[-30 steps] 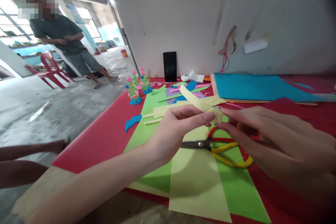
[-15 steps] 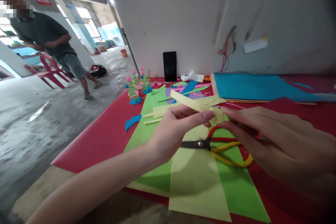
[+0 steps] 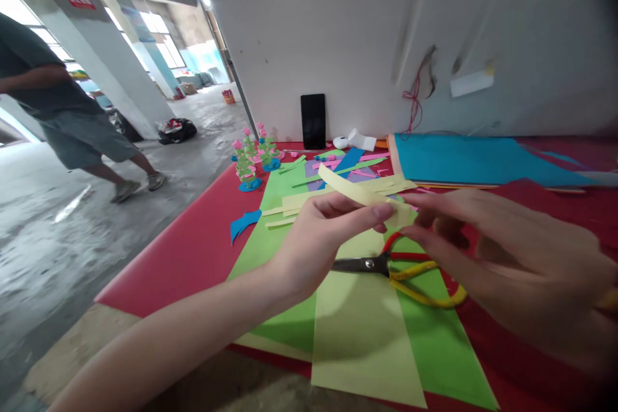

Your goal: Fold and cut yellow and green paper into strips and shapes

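A pale yellow paper strip [image 3: 350, 188] is pinched between the thumb and fingers of my left hand [image 3: 313, 235]. One end rises up to the left, and the other end looks curled and slightly blurred. Close by that curled end is my right hand [image 3: 502, 251], its thumb and forefinger parted around it; firm contact does not show. Scissors [image 3: 369, 264] with red and yellow handles lie below my hands. Beneath them is a pale yellow paper sheet [image 3: 367, 341] on a green sheet [image 3: 439, 347].
Small paper flower models [image 3: 248, 167] stand at the back left. Behind my hands lie paper scraps [image 3: 350, 161], a black phone [image 3: 313, 121] leaning on the wall, and blue sheets [image 3: 458, 158]. A person [image 3: 72, 109] walks on the floor at left.
My right thumb and forefinger have spread apart at the curled end of the strip. My left hand has barely moved. The person has shifted left and closer, now covering the red chair.
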Demonstrator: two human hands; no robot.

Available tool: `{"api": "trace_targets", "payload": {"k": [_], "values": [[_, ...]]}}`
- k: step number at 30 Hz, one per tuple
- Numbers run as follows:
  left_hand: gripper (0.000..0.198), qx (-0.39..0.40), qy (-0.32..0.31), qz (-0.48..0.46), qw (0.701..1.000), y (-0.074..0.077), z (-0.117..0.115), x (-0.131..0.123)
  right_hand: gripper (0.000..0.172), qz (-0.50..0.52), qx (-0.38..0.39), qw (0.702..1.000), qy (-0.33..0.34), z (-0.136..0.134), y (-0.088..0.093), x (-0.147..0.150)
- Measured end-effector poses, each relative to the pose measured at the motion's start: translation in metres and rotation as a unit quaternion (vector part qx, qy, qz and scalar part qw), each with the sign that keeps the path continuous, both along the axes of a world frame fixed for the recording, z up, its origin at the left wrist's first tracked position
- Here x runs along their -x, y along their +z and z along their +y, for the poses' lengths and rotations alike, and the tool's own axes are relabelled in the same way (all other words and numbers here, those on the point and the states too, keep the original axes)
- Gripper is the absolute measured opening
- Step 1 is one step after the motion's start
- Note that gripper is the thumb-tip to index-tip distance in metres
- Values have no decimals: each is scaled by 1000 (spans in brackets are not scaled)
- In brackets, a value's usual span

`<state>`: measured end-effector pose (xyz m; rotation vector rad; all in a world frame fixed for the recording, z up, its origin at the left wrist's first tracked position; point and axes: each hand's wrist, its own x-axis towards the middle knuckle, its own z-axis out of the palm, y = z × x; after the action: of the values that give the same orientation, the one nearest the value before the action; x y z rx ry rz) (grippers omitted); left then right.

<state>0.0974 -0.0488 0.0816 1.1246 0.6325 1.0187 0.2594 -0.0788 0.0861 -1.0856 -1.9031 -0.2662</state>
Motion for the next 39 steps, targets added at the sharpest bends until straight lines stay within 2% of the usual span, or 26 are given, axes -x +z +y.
{"api": "trace_targets", "payload": {"k": [5,14,21,25,30,35,39], "values": [[10,-20,12,11,1000,0,0,0,2,59,79,995,32,0,-3,1],[8,-73,31,42,996,-1,0,-1,7,69,157,981,87,4,0,0],[15,-81,16,89,993,-2,1,1,16,100,246,956,124,5,4,0],[21,-76,26,129,988,-3,2,2,16,135,295,933,159,7,7,-1],[19,-103,30,120,987,-1,4,2,14,188,308,916,177,10,7,-4],[22,-138,26,125,982,1,4,2,15,218,310,910,166,11,7,-4],[18,-143,36,158,976,0,2,3,18,189,311,915,173,8,9,-5]]}}
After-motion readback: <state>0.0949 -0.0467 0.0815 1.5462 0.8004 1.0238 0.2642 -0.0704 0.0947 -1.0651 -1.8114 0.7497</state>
